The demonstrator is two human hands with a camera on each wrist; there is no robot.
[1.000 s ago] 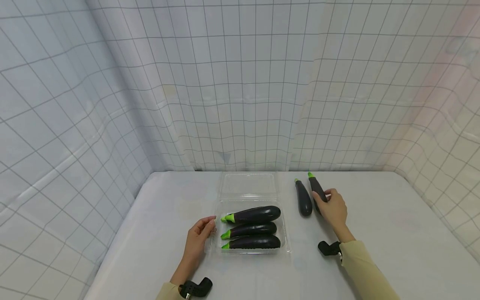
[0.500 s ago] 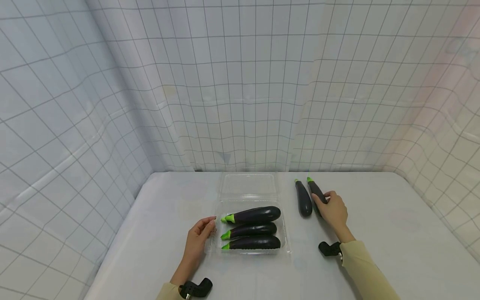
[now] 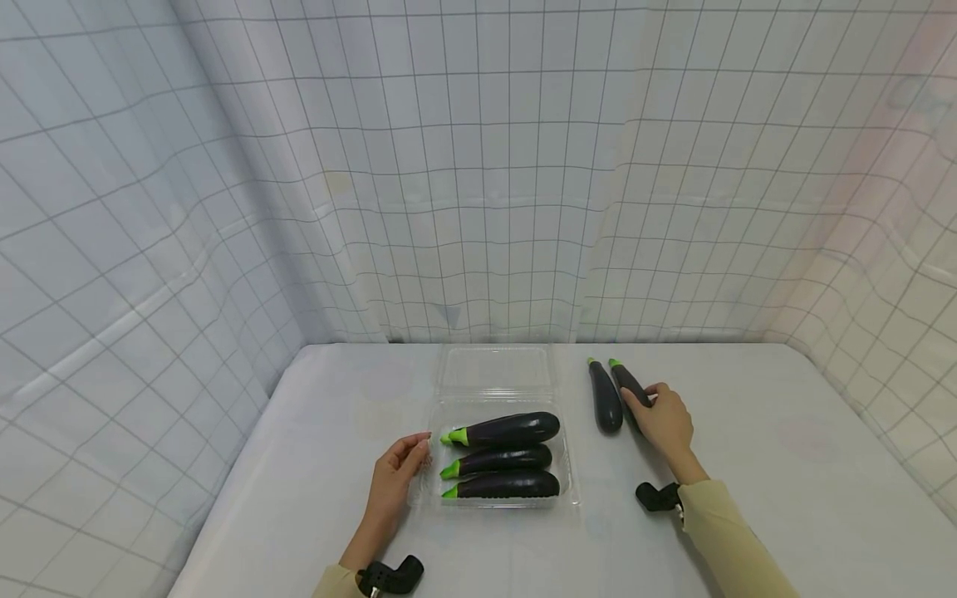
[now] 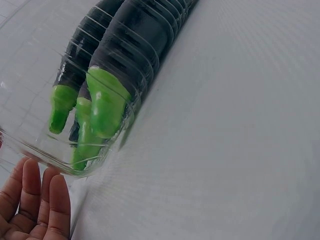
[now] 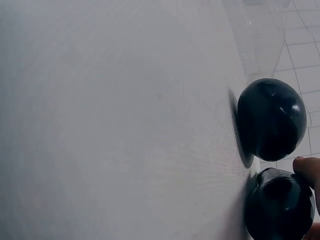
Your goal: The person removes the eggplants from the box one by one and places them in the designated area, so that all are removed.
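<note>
In the head view my right hand (image 3: 668, 422) grips a dark eggplant (image 3: 630, 381) by its thick end, thumb on its left side. Its green tip points away from me. Just left of it lies another eggplant (image 3: 606, 397); the right wrist view shows their rounded ends side by side, the held eggplant (image 5: 280, 207) and its neighbour (image 5: 272, 120). My left hand (image 3: 396, 469) pinches the left edge of an open clear plastic container (image 3: 569, 473). Inside it several eggplants (image 3: 510, 483) lie crosswise, green caps (image 4: 106, 102) toward my left fingers (image 4: 59, 202).
The container's hinged lid (image 3: 493, 369) lies folded back toward the far table edge. A white cloth covers the table (image 3: 321, 465). White curtains with a grid pattern (image 3: 493, 208) stand behind and on both sides.
The eggplant in my right hand has shifted slightly toward me, and its green tip now sits nearer the eggplant beside it. My left hand and the container have stayed put.
</note>
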